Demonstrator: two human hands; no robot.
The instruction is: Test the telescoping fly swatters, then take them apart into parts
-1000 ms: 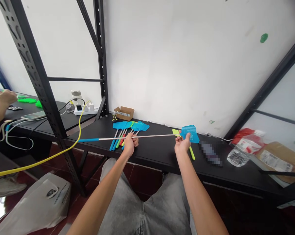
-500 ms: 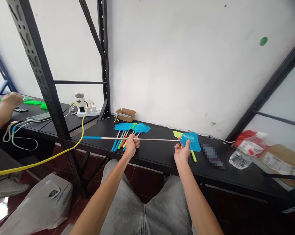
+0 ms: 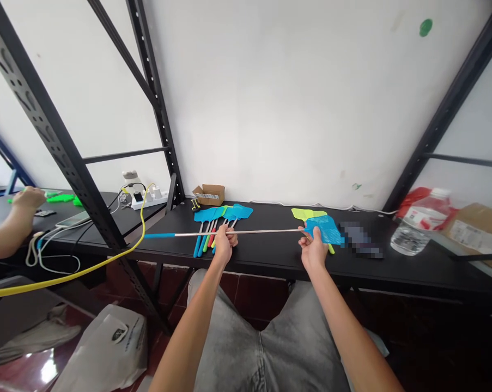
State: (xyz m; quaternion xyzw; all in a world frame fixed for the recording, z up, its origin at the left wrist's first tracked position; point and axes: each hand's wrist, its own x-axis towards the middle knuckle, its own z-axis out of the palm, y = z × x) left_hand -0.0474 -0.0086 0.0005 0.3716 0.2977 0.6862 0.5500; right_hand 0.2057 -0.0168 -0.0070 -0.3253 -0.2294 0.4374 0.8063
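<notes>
A blue fly swatter [image 3: 266, 232] with a long metal rod lies crosswise in front of me, drawn out to full view. My left hand [image 3: 226, 243] is closed around the middle of its rod, and the blue handle points left. At the other end, my right hand [image 3: 314, 251] pinches the base of the blue mesh head, thumb on top. Behind my left hand, several fly swatters [image 3: 208, 214] with blue and green heads lie side by side, their blue, green and red handles toward me. Yellow-green fly swatters [image 3: 301, 214] lie behind my right hand, partly covered by the blue head.
On the black table [image 3: 266, 256] stand an open cardboard box [image 3: 210, 195], a water bottle [image 3: 417, 228] and a cardboard parcel [image 3: 477, 231]. A yellow cable [image 3: 107, 261] hangs at the left past a black shelf post [image 3: 61, 139]. Another person's arm [image 3: 14, 223] rests farther left.
My view has tilted and shifted, so the scene sits differently in the picture. Both hands keep their hold on the extended blue fly swatter, its head tipped slightly differently.
</notes>
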